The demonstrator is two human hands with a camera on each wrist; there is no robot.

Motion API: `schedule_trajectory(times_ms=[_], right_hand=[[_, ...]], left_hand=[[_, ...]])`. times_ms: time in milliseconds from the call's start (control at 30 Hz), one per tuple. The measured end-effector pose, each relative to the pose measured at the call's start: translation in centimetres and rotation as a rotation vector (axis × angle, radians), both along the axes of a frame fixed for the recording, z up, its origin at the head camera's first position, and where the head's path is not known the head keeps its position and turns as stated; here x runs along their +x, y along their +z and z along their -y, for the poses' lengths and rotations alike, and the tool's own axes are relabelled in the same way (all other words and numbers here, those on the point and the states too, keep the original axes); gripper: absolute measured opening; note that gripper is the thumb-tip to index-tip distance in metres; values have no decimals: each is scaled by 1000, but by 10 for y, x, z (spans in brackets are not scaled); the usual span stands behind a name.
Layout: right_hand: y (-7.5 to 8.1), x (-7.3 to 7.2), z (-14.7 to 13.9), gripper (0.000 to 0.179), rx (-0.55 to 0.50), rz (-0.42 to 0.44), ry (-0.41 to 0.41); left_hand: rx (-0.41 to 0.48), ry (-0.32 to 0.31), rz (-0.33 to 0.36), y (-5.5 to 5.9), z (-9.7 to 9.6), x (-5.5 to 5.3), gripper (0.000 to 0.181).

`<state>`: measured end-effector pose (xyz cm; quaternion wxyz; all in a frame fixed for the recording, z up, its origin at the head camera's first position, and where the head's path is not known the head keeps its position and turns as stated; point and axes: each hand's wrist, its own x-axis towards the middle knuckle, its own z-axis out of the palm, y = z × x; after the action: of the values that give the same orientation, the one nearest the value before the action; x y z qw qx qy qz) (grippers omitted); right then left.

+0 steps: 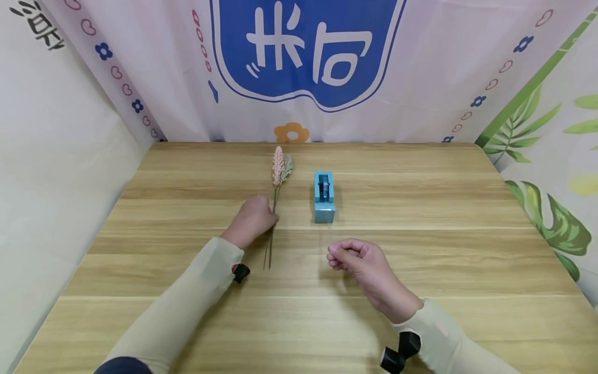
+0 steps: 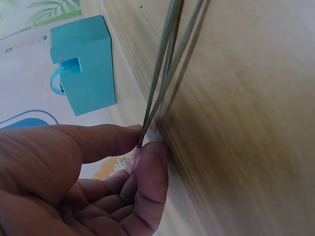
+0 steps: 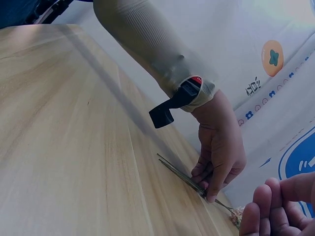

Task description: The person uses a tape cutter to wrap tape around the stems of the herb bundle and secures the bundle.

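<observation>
Two artificial flower sprigs lie together near the middle of the table, a pink spike point(image 1: 277, 165) and a grey-green spike point(image 1: 287, 169). My left hand point(image 1: 252, 221) pinches their thin stems point(image 2: 170, 54) between thumb and fingers, partway down. The bare stem ends extend toward me past the hand. To the right stands a blue tape dispenser point(image 1: 324, 197). In front of it, my right hand point(image 1: 364, 267) is raised over the table, its thumb and index fingertips together and the other fingers curled. Nothing shows between those fingertips.
The wood-grain table point(image 1: 420, 208) backs onto a printed curtain point(image 1: 420, 62) with a blue panel. Patterned white cloth point(image 1: 537, 150) with green leaves hangs along the right side. Black camera mounts point(image 1: 402, 352) are worn at both wrists.
</observation>
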<state>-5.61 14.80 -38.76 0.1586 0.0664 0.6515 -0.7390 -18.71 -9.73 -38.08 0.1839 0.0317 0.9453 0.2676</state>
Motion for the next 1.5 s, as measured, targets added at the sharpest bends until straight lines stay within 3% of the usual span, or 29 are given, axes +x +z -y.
schedule_trajectory(times_ms=[300, 633, 833, 1100, 1233, 1500], right_hand=[[0, 0, -1, 20, 4, -8, 4], [0, 0, -1, 17, 15, -2, 2], [0, -1, -1, 13, 16, -8, 4], [1, -2, 0, 12, 22, -4, 6], [1, -1, -1, 14, 28, -3, 10], [3, -2, -3, 11, 24, -14, 13]], left_hand=[[-22, -30, -19, -1, -2, -6, 45], [-18, 18, -35, 1, 5, -1, 47], [3, 7, -190, 2, 19, 6, 32], [187, 6, -371, -9, 42, 18, 17], [251, -5, -462, -9, 54, 28, 14], [277, -35, -519, -1, 83, 56, 13]])
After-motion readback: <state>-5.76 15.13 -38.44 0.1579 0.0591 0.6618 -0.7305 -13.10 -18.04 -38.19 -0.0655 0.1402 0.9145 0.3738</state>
